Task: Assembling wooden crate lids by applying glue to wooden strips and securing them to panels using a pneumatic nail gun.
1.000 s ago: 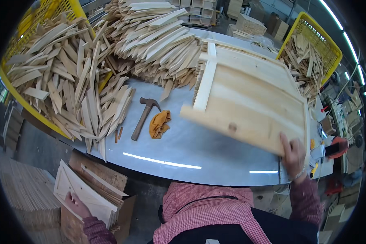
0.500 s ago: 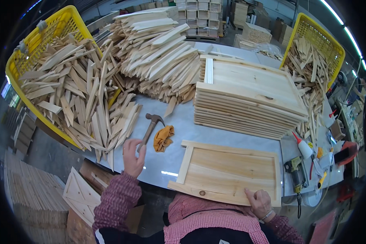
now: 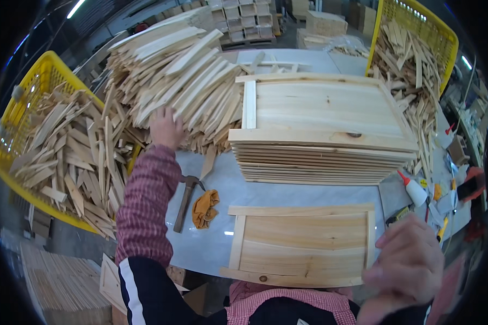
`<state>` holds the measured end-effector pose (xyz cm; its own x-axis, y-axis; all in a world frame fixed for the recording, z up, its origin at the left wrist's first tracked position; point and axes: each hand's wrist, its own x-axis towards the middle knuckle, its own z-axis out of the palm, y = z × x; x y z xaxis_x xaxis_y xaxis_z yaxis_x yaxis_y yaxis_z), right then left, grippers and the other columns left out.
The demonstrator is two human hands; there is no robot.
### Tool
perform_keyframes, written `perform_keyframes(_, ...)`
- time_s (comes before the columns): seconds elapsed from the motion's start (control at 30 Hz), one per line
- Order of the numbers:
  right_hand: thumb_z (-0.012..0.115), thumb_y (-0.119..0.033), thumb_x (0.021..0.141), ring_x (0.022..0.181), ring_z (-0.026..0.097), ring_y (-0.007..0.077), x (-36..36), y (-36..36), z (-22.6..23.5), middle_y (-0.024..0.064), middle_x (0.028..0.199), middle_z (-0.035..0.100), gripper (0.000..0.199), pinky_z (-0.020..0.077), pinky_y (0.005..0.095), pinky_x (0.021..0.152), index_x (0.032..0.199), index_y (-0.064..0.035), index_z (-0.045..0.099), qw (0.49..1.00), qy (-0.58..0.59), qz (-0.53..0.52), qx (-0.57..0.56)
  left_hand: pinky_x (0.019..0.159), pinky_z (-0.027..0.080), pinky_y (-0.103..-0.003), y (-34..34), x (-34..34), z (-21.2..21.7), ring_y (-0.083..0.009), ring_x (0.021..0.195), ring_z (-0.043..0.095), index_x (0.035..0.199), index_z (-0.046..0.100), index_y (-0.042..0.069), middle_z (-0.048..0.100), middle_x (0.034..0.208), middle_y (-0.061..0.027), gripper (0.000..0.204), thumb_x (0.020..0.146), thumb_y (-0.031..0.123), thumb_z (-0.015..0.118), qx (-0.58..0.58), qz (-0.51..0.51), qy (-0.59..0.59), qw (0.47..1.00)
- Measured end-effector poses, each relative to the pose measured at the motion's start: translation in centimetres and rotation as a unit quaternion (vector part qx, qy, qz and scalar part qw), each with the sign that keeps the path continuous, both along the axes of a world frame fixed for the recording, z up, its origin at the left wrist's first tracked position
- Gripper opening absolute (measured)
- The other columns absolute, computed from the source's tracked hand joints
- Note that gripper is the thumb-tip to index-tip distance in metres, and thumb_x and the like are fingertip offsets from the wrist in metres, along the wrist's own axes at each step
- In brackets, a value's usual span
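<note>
My left hand (image 3: 166, 128) reaches to the front of a big heap of pale wooden slats (image 3: 200, 86), its fingers stretched out and slightly apart against the slat ends. Close to the camera at the lower right, my right hand (image 3: 406, 262) is raised and smeared by motion, so its grip is unclear. Beside it, a framed wooden panel (image 3: 303, 244) lies flat at the table's near edge, with rails along its sides. Left of the panel are a claw hammer (image 3: 185, 206) and a crumpled orange-yellow cloth (image 3: 205, 209).
Behind the panel rises a stack of similar framed panels (image 3: 325, 157). Yellow baskets of wood offcuts stand left (image 3: 16, 173) and right (image 3: 444, 40). A white glue bottle (image 3: 416, 192) with a red tip and small tools lie at the right. Thin boards (image 3: 65, 281) are stacked at lower left.
My left hand has moved from beside the hammer handle up to the slat heap. My right hand has left the panel's near right corner and lifted toward the camera. The view has shifted.
</note>
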<state>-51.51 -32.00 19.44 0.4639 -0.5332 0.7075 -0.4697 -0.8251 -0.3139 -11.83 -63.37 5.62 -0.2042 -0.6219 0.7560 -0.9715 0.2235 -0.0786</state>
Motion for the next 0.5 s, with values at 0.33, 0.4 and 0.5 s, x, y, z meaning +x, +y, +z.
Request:
perform_keyframes(0.33, 0.064, -0.040, 0.083, 0.057, 0.048, 0.0129, 2.0, -6.8, 1.0, -0.0004, 0.068, 0.050, 0.034, 0.0490, 0.0305, 0.056, 0.092, -0.0080, 0.060, 0.998, 0.013, 0.033, 0.049, 0.090, 0.040, -0.044, -13.3, 0.4, 4.5, -0.0301, 0.104, 0.053, 0.108, 0.056, 0.012, 0.054, 0.108, -0.0088, 0.034, 0.083, 0.035, 0.059, -0.014, 0.184, -0.165, 0.969)
perform_keyframes(0.4, 0.065, -0.039, 0.083, 0.057, 0.048, 0.0118, 1.8, -7.6, 0.1, -0.0009, 0.068, 0.050, 0.033, 0.0492, 0.0299, 0.057, 0.092, -0.0077, 0.061, 0.997, 0.022, 0.057, 0.040, 0.089, 0.040, -0.045, -14.7, 0.4, 5.3, -0.0296, 0.104, 0.053, 0.109, 0.057, 0.012, 0.054, 0.108, -0.0084, 0.034, 0.083, 0.035, 0.059, -0.011, 0.192, -0.174, 0.966)
perform_keyframes(0.5, 0.065, -0.042, 0.081, 0.056, 0.049, 0.0122, 1.5, -8.4, -1.6, -0.0002, 0.068, 0.051, 0.037, 0.0486, 0.0303, 0.056, 0.091, -0.0067, 0.061, 0.998, 0.008, 0.049, 0.037, 0.089, 0.041, -0.045, -16.3, 0.0, 5.3, -0.0288, 0.106, 0.053, 0.110, 0.057, 0.013, 0.055, 0.109, -0.0078, 0.034, 0.083, 0.035, 0.059, 0.006, 0.207, -0.190, 0.960)
